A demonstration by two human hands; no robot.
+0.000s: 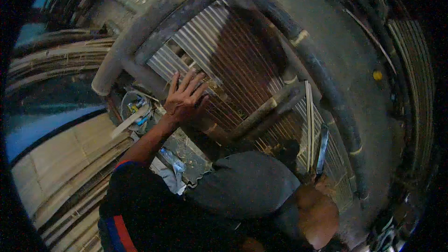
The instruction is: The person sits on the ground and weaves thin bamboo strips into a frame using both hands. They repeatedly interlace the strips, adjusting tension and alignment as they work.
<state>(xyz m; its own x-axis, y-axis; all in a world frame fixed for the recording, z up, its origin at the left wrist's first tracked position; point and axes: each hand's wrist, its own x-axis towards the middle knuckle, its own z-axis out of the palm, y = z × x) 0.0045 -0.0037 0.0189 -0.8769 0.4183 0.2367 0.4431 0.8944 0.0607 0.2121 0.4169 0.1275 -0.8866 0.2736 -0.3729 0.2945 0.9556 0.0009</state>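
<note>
My left hand (183, 100) is stretched out with fingers spread, over the left edge of a slatted bamboo panel (242, 51); whether it touches the slats I cannot tell. A gap shows in the slats just beyond its fingertips. Thick dark bamboo poles (312, 53) frame the panel. At the lower right, my right hand (323, 185), partly hidden behind my bent knee, is closed at the dark handle of a long knife (322, 147). The blade points away from me. Beside it, pale bamboo strips (309, 121) lie lengthwise over more slats.
A clear container (133, 105) with small coloured items stands left of the panel, and crumpled clear plastic (172, 161) lies below it. Split bamboo (60, 158) is stacked at left, with long strips (410, 65) at far right. A small yellow object (377, 74) sits on the floor.
</note>
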